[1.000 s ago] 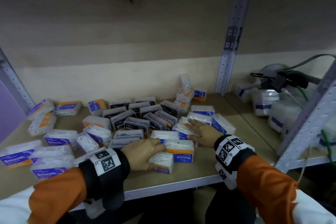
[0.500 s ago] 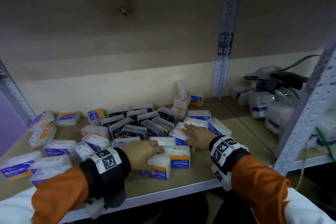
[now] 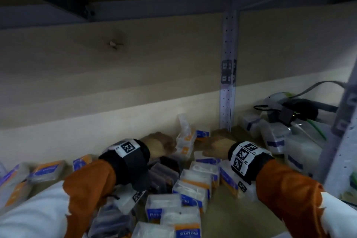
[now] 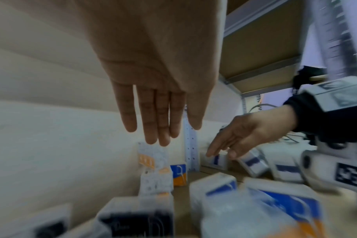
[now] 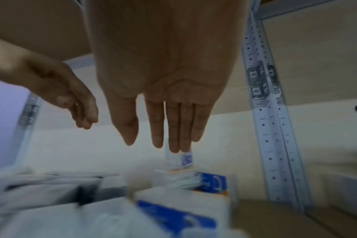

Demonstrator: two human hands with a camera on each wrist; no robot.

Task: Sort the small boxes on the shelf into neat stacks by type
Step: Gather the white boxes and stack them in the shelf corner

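Both palms open and empty: your left hand and right hand flank the leaning orange-label stack by the upright post. Careful, one brush could topple it.

Wooden shelf board backed by a pale panel, with a perforated metal upright at its rear right. Scattered directly on the board: clear small boxes with blue-and-orange labels, dark-filled boxes, and an uneven pile against the back panel.
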